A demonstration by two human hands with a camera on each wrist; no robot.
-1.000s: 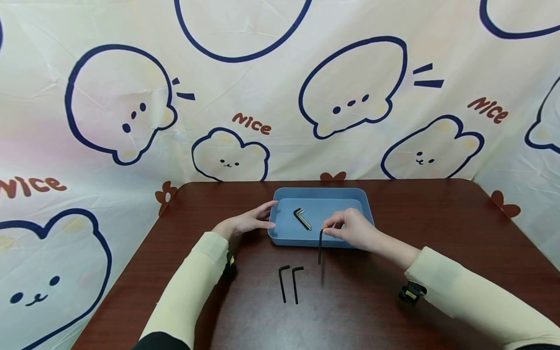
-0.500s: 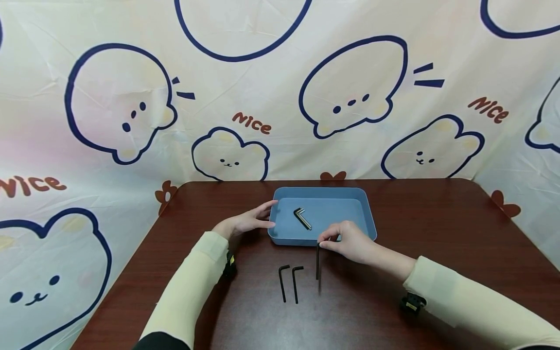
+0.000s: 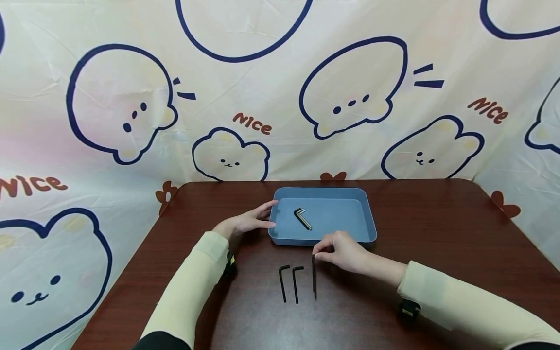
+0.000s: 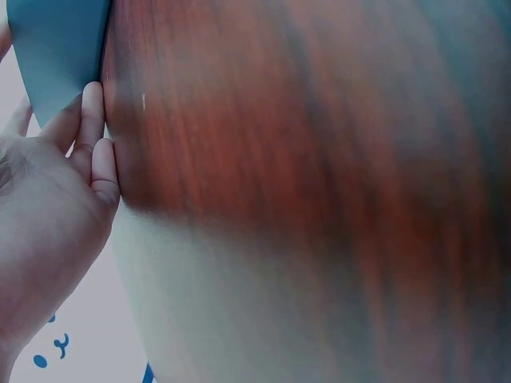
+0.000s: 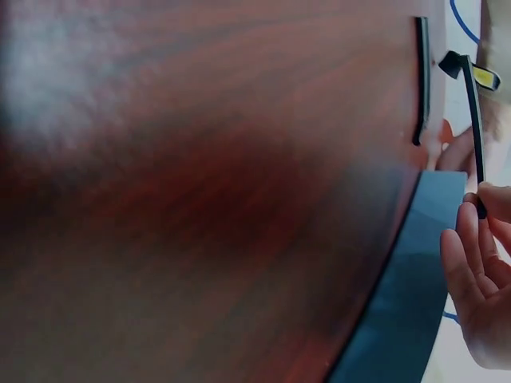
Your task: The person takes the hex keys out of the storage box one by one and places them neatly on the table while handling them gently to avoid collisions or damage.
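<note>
My right hand point(image 3: 343, 251) pinches a black hex key point(image 3: 314, 279) near its bent end, in front of the tray, with the long arm pointing down toward the table. In the right wrist view the same hex key point(image 5: 474, 120) sits between thumb and fingertips. To its left, two black hex keys, one outer point(image 3: 282, 284) and one inner point(image 3: 295, 286), lie side by side with short arms toward the tray. My left hand point(image 3: 247, 222) touches the left side of the blue tray point(image 3: 343, 214), fingers spread along its wall. Inside the tray, several hex keys point(image 3: 302, 219) lie nested together.
The dark brown wooden table point(image 3: 420, 218) reaches back to a pale cartoon-printed cloth point(image 3: 288, 97). The tray stands near the table's back edge. A small black device point(image 3: 409, 309) is strapped at my right wrist.
My right hand has moved from over the tray's front rim toward me and slightly left, carrying the hex key beside the two on the table. The left hand and tray stay put.
</note>
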